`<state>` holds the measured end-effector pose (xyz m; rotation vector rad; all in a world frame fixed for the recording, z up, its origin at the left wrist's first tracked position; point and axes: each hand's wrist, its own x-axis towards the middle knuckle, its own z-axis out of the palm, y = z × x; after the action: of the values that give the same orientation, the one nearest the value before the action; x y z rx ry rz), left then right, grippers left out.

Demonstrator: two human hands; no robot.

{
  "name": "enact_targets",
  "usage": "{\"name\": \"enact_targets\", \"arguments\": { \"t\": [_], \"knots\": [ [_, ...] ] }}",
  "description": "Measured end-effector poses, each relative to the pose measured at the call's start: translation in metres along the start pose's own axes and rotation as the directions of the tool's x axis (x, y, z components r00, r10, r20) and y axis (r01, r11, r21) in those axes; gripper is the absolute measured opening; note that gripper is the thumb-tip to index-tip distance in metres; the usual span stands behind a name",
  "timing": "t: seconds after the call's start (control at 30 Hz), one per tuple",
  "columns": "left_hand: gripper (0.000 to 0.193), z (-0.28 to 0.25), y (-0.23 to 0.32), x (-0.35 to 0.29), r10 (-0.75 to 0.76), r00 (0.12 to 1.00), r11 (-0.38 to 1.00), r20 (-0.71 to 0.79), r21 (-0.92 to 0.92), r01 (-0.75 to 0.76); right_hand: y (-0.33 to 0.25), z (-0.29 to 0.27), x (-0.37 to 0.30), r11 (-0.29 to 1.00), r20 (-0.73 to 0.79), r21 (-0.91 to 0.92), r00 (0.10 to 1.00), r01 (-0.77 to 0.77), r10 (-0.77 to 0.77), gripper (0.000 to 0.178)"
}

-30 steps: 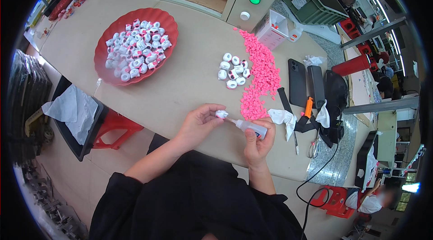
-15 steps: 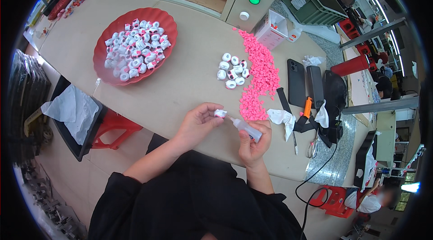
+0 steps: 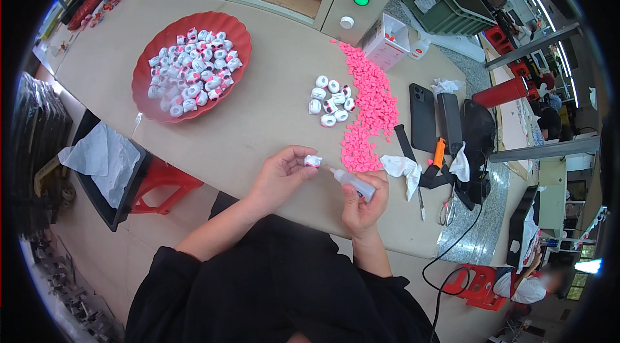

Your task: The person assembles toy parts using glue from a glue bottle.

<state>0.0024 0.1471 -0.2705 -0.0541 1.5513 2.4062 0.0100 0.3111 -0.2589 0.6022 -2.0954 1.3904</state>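
Note:
Between the fingertips of my left hand (image 3: 282, 175) is a small white figure piece (image 3: 312, 161) with a touch of pink. My right hand (image 3: 366, 203) wraps round a translucent squeeze bottle (image 3: 353, 183). The bottle's thin nozzle points left, close to the piece; I cannot tell whether they touch. Just beyond my right hand lies a long heap of small pink pieces (image 3: 371, 101). Left of that heap sits a cluster of several white figure pieces (image 3: 331, 106). A red scalloped bowl (image 3: 143, 101) at the far left holds many more white and pink ones.
A dark phone (image 3: 423, 117), a black case (image 3: 450, 122), an orange-handled tool (image 3: 440, 151), crumpled tissue (image 3: 402, 169) and scissors (image 3: 447, 212) lie to the right. A machine cabinet (image 3: 345, 1) with buttons stands at the back, a white box (image 3: 386, 43) beside it. A person (image 3: 526, 286) sits far right.
My hands hold nearly the same pose. The white piece appears very slightly shifted left and the nozzle stays close to it. The whole view has moved a little.

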Motion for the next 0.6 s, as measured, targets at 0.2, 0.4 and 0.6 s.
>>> {"name": "enact_targets", "arguments": {
  "t": [0.2, 0.4, 0.6],
  "knots": [
    [0.025, -0.0008, -0.0012, 0.0008, 0.016, 1.0, 1.0, 0.01, 0.01, -0.016, 0.0005, -0.0019, -0.0034, 0.989, 0.008, 0.083, 0.993, -0.12, 0.119, 0.025],
    [0.026, 0.0009, -0.0012, 0.0008, 0.029, 1.0, 1.0, 0.008, 0.003, -0.029, -0.0003, -0.0017, -0.0049, 0.976, 0.019, 0.138, 0.985, -0.17, 0.169, 0.023],
    [0.026, -0.0006, -0.0037, 0.001, 0.042, 0.999, 0.999, 0.011, 0.004, -0.042, -0.0012, -0.0008, -0.0046, 0.977, 0.004, 0.145, 0.988, -0.155, 0.156, 0.023]
  ]
}}
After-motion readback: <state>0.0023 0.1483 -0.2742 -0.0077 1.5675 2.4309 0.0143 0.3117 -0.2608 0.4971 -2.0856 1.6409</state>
